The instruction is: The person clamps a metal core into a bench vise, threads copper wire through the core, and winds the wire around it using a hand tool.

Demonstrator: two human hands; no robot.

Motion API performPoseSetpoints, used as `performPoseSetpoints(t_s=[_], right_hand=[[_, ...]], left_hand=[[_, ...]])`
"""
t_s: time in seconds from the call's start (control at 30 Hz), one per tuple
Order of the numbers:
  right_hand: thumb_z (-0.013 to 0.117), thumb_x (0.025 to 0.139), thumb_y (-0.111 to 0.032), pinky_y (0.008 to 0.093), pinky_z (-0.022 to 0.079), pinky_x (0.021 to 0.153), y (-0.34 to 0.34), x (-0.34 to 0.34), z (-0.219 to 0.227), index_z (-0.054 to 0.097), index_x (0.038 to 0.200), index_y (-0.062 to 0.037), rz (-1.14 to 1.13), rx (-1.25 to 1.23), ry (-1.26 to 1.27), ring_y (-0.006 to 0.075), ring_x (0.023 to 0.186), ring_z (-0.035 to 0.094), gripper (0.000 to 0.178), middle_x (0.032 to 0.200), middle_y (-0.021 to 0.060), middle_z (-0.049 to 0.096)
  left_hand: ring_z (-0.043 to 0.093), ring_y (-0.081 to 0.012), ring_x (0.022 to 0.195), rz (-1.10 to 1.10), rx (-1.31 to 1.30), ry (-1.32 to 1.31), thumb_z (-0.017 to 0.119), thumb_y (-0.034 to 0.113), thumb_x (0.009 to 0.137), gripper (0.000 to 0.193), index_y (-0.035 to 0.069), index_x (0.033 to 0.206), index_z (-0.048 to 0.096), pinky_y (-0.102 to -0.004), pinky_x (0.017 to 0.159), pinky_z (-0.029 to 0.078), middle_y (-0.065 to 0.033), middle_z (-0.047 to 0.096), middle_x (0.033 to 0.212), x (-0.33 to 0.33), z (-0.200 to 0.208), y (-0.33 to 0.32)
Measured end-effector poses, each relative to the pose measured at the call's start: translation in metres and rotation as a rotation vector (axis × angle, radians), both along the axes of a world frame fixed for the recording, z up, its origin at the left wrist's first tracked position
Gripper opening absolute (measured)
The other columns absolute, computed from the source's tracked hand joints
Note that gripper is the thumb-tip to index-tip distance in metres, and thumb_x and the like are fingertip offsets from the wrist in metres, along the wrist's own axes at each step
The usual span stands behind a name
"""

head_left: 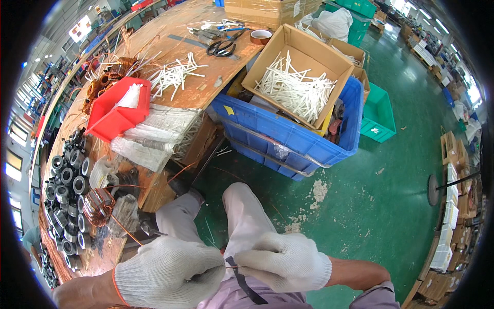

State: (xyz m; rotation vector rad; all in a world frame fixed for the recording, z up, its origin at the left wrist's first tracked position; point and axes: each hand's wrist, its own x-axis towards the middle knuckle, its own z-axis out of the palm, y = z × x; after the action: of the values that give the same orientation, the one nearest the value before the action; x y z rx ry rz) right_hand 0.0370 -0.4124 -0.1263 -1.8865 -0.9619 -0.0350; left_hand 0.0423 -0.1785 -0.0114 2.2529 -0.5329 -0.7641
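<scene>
The table [159, 31], one of it, fills the left side; its edge beside the legs looks ready to snag wire, so slack is best kept off it. One blue crate [288, 163] stands past the knees, bearing one carton [314, 56] of tubes [298, 85]. One red bin [110, 116] sits on the table.

Two gloved hands meet over the lap. The left hand [172, 270] has its fingers curled well in; I cannot tell what it grips, if anything. The right hand [285, 261] has thumb and fingers drawn together on a short bit of wire [232, 267] in the gap between the gloves. Both hands should probably stay this close, wrists steady, so that neither twists against the other.

One pair of scissors lies at the table's far end. One coil [99, 207] rests near the table's edge, its lead running toward the left glove; a gentle pull would avoid dragging it. Beside it are well over a dozen rings [66, 198], too overlapped to count exactly. One dark strip [244, 286] hangs by the right fingertips; best kept flat. The tubes are too many to count. The wire calls for a light, close pinch, lest it kink
</scene>
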Motion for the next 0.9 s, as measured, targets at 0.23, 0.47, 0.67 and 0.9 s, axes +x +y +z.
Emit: performPoseSetpoints(t_s=[0.23,0.47,0.67,0.9], right_hand=[[0.083,0.085,-0.022,0.0366,0.051,0.050,0.009,0.001,-0.002,0.076,0.108,-0.0164,0.029,0.014,0.016,0.0255,0.059,0.066,0.024,0.083,0.0040,0.064],[0.083,0.085,-0.023,0.0357,0.053,0.050,0.012,0.002,0.001,0.076,0.109,-0.0152,0.032,-0.018,-0.027,0.0252,0.061,0.067,0.026,0.086,0.0037,0.065],[0.088,0.080,-0.016,0.0349,0.051,0.050,0.008,0.004,-0.004,0.075,0.109,-0.0136,0.012,0.066,-0.029,0.0246,0.061,0.066,0.031,0.083,0.0037,0.066],[0.088,0.080,-0.016,0.0352,0.050,0.051,0.011,0.004,-0.003,0.075,0.109,-0.0131,0.034,0.048,-0.037,0.0247,0.060,0.065,0.032,0.082,0.0042,0.065]], left_hand=[[0.060,-0.0270,0.053,-0.031,0.025,0.052,0.072,0.010,0.090,0.007,0.005,0.093,0.074,-0.0365,0.054,0.049,-0.0103,0.059,0.061,0.003,0.001,0.000],[0.059,-0.0237,0.052,-0.008,-0.024,0.065,0.071,0.010,0.092,0.010,0.004,0.099,0.074,-0.0349,0.054,0.049,-0.0100,0.059,0.063,0.002,0.002,0.002],[0.058,-0.0227,0.054,0.005,-0.047,0.101,0.071,0.011,0.094,0.011,0.004,0.103,0.074,-0.0335,0.055,0.049,-0.0102,0.062,0.067,0.004,0.001,0.002],[0.062,-0.0237,0.057,-0.051,-0.026,0.091,0.071,0.012,0.094,0.013,0.005,0.105,0.074,-0.0347,0.057,0.051,-0.0111,0.065,0.070,0.003,-0.007,0.012]])
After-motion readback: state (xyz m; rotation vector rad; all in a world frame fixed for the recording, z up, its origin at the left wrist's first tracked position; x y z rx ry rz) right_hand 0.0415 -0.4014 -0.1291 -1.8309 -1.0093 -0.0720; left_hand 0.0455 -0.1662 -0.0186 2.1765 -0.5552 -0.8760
